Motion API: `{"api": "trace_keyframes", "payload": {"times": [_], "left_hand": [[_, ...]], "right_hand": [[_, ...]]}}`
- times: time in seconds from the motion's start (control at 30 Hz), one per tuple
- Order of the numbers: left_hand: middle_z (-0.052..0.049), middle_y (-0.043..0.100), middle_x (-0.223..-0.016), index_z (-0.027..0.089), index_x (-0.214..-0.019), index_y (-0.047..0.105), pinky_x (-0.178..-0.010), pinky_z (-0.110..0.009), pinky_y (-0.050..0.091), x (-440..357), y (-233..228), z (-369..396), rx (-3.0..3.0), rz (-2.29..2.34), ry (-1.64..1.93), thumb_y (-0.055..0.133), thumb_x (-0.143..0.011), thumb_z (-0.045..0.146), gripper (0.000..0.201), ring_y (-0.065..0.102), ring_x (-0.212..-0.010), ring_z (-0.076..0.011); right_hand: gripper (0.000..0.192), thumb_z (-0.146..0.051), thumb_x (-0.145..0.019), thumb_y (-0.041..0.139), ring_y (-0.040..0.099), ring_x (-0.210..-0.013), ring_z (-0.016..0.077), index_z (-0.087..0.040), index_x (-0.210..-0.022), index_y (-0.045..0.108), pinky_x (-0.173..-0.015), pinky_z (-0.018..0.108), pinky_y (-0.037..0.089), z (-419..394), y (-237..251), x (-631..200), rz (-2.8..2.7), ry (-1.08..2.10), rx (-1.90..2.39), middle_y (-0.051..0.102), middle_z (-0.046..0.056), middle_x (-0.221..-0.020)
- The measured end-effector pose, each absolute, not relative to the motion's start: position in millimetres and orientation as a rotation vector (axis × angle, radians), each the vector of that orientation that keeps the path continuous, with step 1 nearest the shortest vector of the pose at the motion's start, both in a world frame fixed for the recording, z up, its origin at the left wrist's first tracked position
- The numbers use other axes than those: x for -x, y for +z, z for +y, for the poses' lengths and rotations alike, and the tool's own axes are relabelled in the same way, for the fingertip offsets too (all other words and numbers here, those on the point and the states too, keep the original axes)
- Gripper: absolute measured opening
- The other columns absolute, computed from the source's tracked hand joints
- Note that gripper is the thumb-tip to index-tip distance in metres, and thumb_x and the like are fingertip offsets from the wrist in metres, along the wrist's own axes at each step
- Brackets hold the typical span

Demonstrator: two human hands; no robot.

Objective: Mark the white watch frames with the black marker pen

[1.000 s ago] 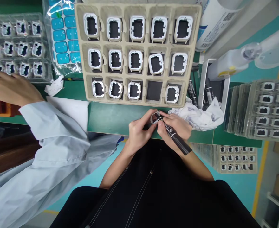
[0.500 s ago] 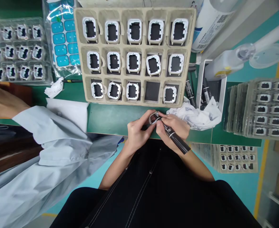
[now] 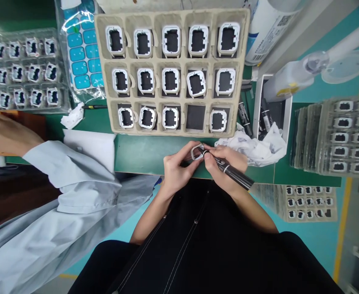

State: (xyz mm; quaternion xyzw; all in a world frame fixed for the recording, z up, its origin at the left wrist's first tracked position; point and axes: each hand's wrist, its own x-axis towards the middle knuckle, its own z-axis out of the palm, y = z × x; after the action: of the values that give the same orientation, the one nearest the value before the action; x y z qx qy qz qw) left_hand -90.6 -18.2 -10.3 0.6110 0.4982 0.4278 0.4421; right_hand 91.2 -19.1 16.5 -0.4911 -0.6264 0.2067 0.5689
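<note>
Head view: left hand [image 3: 176, 169] pinching small white frame [image 3: 197, 151] at the green bench edge [image 3: 142, 153]; right hand [image 3: 225, 165] closed around black marker [image 3: 233, 173], tip touching the frame, barrel angled back and right. Below the pulp tray [image 3: 171, 100], near its one bare cell.

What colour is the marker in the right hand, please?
Black, with white print on the marker; head view shows it.

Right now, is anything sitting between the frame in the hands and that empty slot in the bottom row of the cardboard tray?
Nothing visible does. The left hand holds the white frame just below the cardboard tray, with the right hand's black marker tip on it. Only bare green table lies before the empty slot.
</note>
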Motion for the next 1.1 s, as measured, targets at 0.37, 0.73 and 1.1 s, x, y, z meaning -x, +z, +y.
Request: {"api": "trace_keyframes", "payload": {"times": [0.37, 0.73, 1.1], "left_hand": [[-0.006, 0.095, -0.109, 0.020, -0.138, 0.088, -0.099, -0.034, 0.081, 91.4, -2.6, -13.3, -1.304, 1.157, 1.080, 0.110, -0.086, 0.038, 0.059, 0.095, -0.098, -0.0266], [-0.003, 0.095, -0.119, 0.023, -0.142, 0.086, -0.105, -0.030, 0.078, 87.6, -4.6, -15.7, -1.435, 1.182, 1.118, 0.095, -0.103, 0.035, 0.042, 0.094, -0.106, -0.0225], [-0.003, 0.094, -0.121, 0.025, -0.143, 0.086, -0.101, -0.032, 0.077, 89.4, -10.0, -18.6, -1.498, 1.292, 1.046, 0.093, -0.104, 0.042, 0.043, 0.093, -0.103, -0.0218]], "right_hand": [[0.010, -0.021, -0.107, 0.084, 0.093, -0.099, 0.0288, -0.029, -0.109, 0.078, -0.085, 0.039, 0.080, -24.0, 11.6, -92.6, -1.395, 0.541, 1.129, 0.091, 0.002, -0.107], [0.010, -0.019, -0.107, 0.081, 0.093, -0.098, 0.0277, -0.028, -0.111, 0.079, -0.087, 0.037, 0.080, -22.5, 13.3, -89.6, -1.445, 0.460, 1.147, 0.091, 0.002, -0.105], [0.012, -0.018, -0.106, 0.082, 0.093, -0.093, 0.0277, -0.029, -0.108, 0.076, -0.081, 0.038, 0.080, -20.3, 17.2, -89.3, -1.460, 0.453, 1.169, 0.090, 0.001, -0.102]]}}
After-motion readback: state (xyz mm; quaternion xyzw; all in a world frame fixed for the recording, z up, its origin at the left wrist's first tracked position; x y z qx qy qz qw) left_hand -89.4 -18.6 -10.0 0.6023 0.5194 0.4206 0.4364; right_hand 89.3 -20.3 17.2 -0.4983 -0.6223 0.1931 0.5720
